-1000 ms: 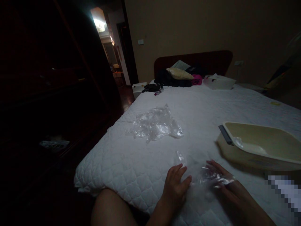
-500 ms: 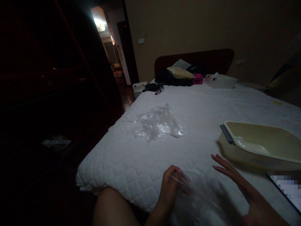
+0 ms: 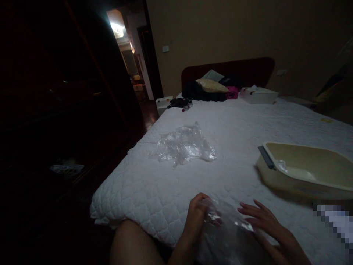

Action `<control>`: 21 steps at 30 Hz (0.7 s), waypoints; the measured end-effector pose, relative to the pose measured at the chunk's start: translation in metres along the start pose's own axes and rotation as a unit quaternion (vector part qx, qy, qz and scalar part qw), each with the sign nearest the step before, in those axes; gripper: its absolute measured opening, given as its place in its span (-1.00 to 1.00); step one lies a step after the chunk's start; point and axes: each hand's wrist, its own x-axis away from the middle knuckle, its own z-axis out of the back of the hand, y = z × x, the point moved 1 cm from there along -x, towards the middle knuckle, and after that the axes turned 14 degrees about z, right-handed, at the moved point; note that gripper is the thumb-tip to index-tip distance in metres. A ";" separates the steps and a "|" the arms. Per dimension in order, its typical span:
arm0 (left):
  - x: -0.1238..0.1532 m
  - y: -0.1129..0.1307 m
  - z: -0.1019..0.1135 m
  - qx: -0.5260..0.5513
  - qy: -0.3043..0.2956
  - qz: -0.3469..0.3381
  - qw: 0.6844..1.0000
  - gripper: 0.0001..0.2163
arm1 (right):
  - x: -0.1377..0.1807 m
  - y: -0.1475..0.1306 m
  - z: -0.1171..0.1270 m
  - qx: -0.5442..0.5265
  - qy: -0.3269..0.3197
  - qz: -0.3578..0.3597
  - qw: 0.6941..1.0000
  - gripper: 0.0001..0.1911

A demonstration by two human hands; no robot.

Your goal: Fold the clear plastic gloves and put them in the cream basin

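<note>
A clear plastic bag [image 3: 223,235] hangs low in front of me, over the near edge of the bed. My left hand [image 3: 199,211] is closed on its upper left edge, with some fingers behind the film. On the bag's right side, my right hand [image 3: 268,224] has its fingers stretched out and apart; they lie against or just beside the film, and I cannot tell which. Farther up the bed lies a crumpled heap of clear plastic [image 3: 187,145].
A cream plastic bin [image 3: 298,184] with a grey handle stands on the white quilted bed [image 3: 149,191] at right, beside a blurred-out flat object [image 3: 335,221]. A white box [image 3: 259,95], dark clothes and a pillow [image 3: 212,85] lie near the headboard. My knee [image 3: 135,243] is below.
My right hand has come down and left, closer to the bag, its fingers still spread. The bag has shifted and bunched a little. My left hand has kept its hold.
</note>
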 end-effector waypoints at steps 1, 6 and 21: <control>0.000 0.001 0.001 -0.017 -0.005 0.012 1.000 -0.72 | -0.002 0.001 0.005 -0.006 0.021 -0.027 0.999 -0.77; 0.007 0.004 0.004 -0.087 -0.109 0.057 0.989 -0.62 | -0.031 -0.003 0.034 -0.050 0.100 -0.141 0.984 -0.60; -0.021 -0.010 0.025 -0.027 -0.042 0.090 0.995 -0.46 | -0.133 0.094 -0.005 -0.146 -0.042 -0.208 0.966 -0.62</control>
